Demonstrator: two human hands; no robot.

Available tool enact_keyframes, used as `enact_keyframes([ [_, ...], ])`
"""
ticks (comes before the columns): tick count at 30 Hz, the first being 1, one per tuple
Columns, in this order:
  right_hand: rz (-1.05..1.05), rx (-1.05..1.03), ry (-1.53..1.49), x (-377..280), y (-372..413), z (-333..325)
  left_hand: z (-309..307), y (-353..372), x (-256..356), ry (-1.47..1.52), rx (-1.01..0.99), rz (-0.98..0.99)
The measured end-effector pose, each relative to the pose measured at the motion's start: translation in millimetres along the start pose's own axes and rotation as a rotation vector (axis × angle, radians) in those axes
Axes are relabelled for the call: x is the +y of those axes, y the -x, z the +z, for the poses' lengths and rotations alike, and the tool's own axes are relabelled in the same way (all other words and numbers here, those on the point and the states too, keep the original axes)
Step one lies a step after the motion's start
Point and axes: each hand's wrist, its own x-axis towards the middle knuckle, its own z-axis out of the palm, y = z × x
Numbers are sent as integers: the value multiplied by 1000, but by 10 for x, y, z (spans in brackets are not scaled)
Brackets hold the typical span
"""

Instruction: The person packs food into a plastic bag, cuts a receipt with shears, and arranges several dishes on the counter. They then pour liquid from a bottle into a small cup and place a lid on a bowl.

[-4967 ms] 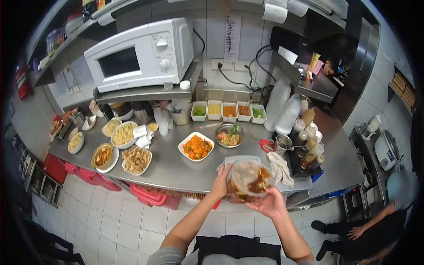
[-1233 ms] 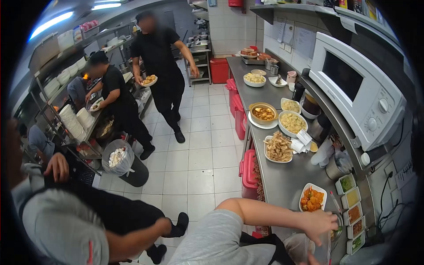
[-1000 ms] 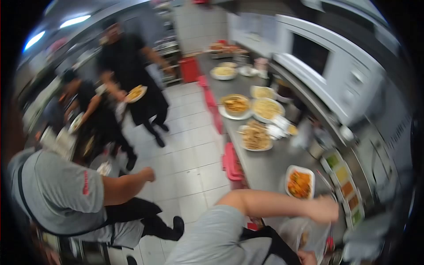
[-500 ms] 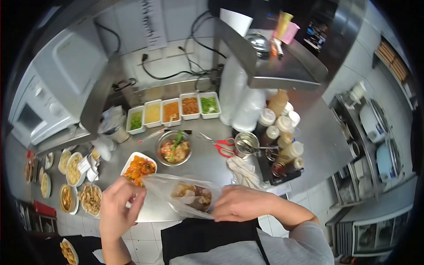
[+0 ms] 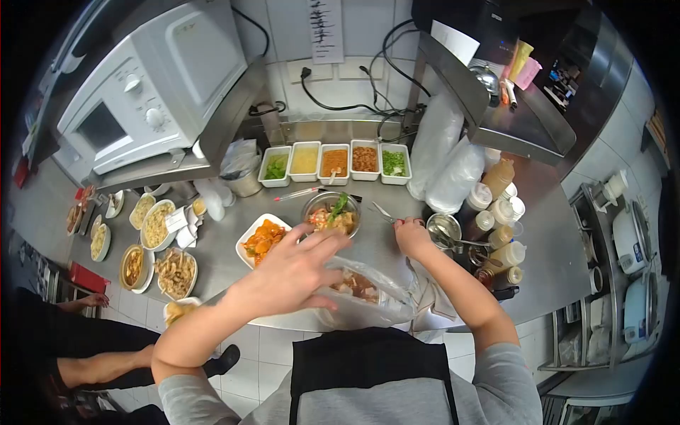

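Observation:
My right hand (image 5: 411,237) is closed over the handles of a pair of scissors (image 5: 383,212); its metal blades point away to the left and the red handles are mostly covered. My left hand (image 5: 294,265), fingers spread, hovers over the near side of the counter and holds nothing. Below it, a clear plastic bag (image 5: 368,308) with brownish food inside sits at the counter's front edge. Just beyond my left fingers stands a metal bowl (image 5: 304,205) of mixed food topped with a green sprig. Left of it lies a white dish (image 5: 243,244) of orange food.
Several white tubs (image 5: 304,178) of toppings line the back. Sauce bottles (image 5: 506,255) and a metal pot (image 5: 444,231) stand right, near a cloth (image 5: 432,290). Dishes of food (image 5: 176,273) crowd the left, below a microwave (image 5: 152,85). Another person's leg (image 5: 106,368) shows at lower left.
My right hand has left the plastic bag and reached forward onto the scissors. My left hand has moved off the bag's edge, and its fingers have spread. The view has shifted left.

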Motion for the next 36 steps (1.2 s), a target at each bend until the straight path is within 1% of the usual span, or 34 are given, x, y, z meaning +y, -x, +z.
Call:
enact_keyframes([
  [1,59,-16,109,-65,-79,72,114,31,-76,-6,2,-10],
  [2,46,-11,110,-63,-141,127,279,75,-193,-47,-13,7],
  [4,174,-125,-85,-40,-251,106,441,117,-341,-94,-27,11],
  [6,145,-113,-132,29,-298,110,508,102,-391,156,-303,-83],
  [7,134,-106,-186,69,-303,136,496,84,-356,155,-306,-90],
  [9,129,-95,-209,130,-294,125,461,42,-274,19,-259,20],
  [10,98,-162,-325,164,-301,70,456,31,-288,42,-193,46],
  [11,67,-226,-441,193,-299,16,443,12,-289,41,-190,45],
  [12,225,-392,-815,187,-223,-155,420,-11,-284,99,-125,42],
  [13,223,-391,-815,200,-144,-274,405,-23,-282,156,-60,39],
  [15,365,-446,-1315,274,59,-455,468,-15,-302,169,-63,13],
  [17,343,-435,-1476,374,271,-697,480,4,-317,185,-61,-16],
  [19,245,-351,-1508,523,459,-1021,442,29,-319,245,-71,-28],
  [20,130,-303,-1500,561,568,-1251,408,34,-310,245,-69,-27],
  [21,17,-254,-1488,586,691,-1512,364,36,-294,306,29,-94],
  [22,-70,-263,-1401,567,821,-1795,331,41,-297,365,128,-160],
  [23,-156,-271,-1313,516,957,-2085,322,61,-322,362,129,-157],
  [25,-310,-197,-860,377,1238,-2642,342,113,-388,342,44,-155],
  [26,-311,-194,-859,280,1345,-2877,372,126,-432,339,45,-154],
  [28,-471,-204,-370,39,1478,-3219,426,145,-510,311,-6,-61],
  [29,-469,-203,-373,-86,1499,-3289,423,141,-509,312,-9,-59],
  [31,-453,-203,-57,-345,1500,-3397,436,99,-478,318,44,-56],
  [32,-424,-258,57,-493,1451,-3445,451,72,-461,311,46,-66],
  [33,-450,-249,56,-561,1403,-3421,469,51,-446,275,117,0],
  [34,-480,-292,137,-656,1323,-3364,479,59,-441,228,185,52],
  [35,-518,-329,220,-771,1233,-3306,498,64,-424,203,221,68],
  [36,-512,-397,286,-881,1152,-3254,538,59,-405,175,254,83],
])
